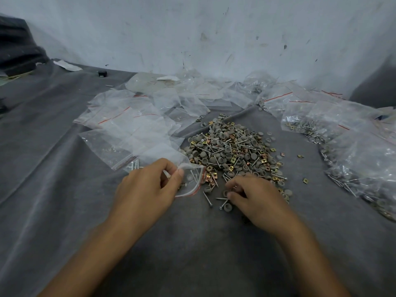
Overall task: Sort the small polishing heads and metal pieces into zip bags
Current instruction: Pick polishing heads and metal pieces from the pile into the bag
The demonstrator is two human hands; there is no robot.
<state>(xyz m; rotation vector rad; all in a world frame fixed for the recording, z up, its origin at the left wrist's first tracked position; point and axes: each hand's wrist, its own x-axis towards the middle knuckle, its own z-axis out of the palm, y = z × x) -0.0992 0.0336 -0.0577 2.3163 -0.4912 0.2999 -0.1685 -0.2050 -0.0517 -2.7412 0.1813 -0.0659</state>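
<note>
Two hands work the near edge of the pile (231, 151): left hand (147, 189) pinches bag (191, 183) mouth, right hand (255, 196) pinches a head (225, 193) on cloth (192, 243).

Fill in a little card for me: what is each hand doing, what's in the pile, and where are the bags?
Left hand: pinches the mouth of a small zip bag, a few pieces inside
Right hand: fingers curled at the pile's near edge; holding a piece or not, cannot tell
Pile: grey round heads, thin pins, gold square pieces, mixed
Empty bags: left of the pile, further back
Filled bags: right of the pile
Surface: grey cloth
</note>
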